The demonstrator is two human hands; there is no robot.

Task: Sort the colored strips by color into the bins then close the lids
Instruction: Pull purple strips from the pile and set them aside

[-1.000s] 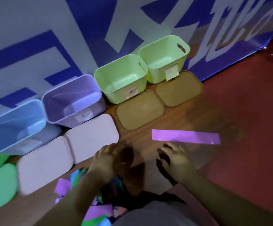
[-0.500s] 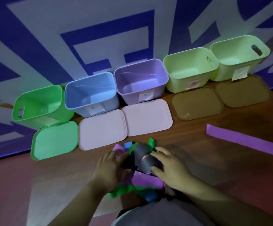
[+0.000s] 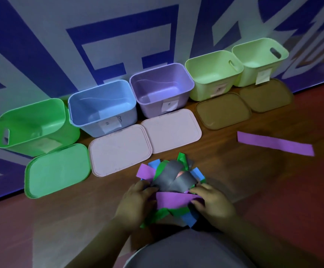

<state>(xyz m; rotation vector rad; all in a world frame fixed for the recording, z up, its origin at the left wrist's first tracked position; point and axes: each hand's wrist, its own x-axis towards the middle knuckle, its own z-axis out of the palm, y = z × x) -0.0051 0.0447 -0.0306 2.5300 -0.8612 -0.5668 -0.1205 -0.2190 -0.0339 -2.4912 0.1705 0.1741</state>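
The colored strips [image 3: 173, 179], flat paper-like bands in purple, green, blue and grey, lay in a loose crossed heap toward the near edge of the wooden floor [image 3: 234, 171], the grey ones curling upward. Along the far edge, against a blue-and-white printed banner [image 3: 41, 45], stood a row of smooth, round-cornered plastic bins, all open and each with a paper label on its front: a bright green bin [image 3: 31, 146], a blue bin [image 3: 126, 118], a purple bin [image 3: 151, 107] and two pale green bins [image 3: 205, 89] [image 3: 252, 76] with slot handles. A flat lid lay before each: a green lid [image 3: 56, 171], two pale pink lids [image 3: 120, 149] [image 3: 171, 130] and two brownish lids [image 3: 223, 111] [image 3: 265, 97]. The left hand [image 3: 136, 202] curled its fingers over the heap's left side. The right hand [image 3: 213, 204] gripped its right side, thumb and fingers closed on the top purple band. A lone purple strip [image 3: 275, 143] lay flat well apart, toward the right edge.
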